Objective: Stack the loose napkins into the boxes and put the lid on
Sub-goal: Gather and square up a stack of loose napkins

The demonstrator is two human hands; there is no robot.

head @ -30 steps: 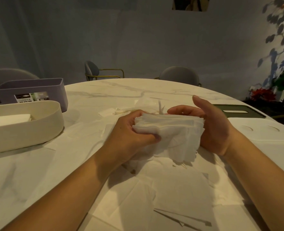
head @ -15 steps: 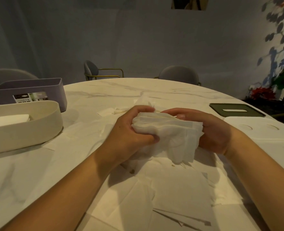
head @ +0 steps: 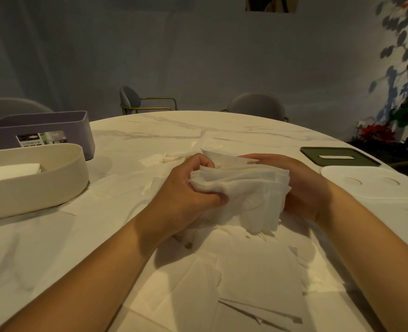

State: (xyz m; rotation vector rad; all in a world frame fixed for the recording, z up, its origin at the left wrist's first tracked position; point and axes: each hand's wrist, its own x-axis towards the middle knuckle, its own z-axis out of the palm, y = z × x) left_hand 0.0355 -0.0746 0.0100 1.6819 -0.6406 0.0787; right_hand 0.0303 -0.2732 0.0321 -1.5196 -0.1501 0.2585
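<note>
A thick stack of white napkins (head: pixel 241 190) is held above the table's middle. My left hand (head: pixel 183 195) grips its left end, thumb under and fingers curled over the top. My right hand (head: pixel 303 185) holds the right end from behind, fingers laid along the far edge. Loose napkins (head: pixel 246 279) lie spread on the table below and toward me. A cream oval box (head: pixel 54 185) at the left has a few napkins inside. Behind it stands a purple box (head: pixel 83 130). A white lid (head: pixel 375 185) and a dark green lid (head: pixel 339 158) lie at the right.
The round marble table (head: pixel 198 130) stretches away from me. A few more napkins (head: pixel 164 159) lie beyond my hands. Grey chairs (head: pixel 255 104) stand at the far rim, and plants (head: pixel 404 123) are at the right wall.
My right hand, open beside the stack a second ago, has closed its fingers over the far edge of the stack. The stack has been squared up slightly; my left hand keeps its grip.
</note>
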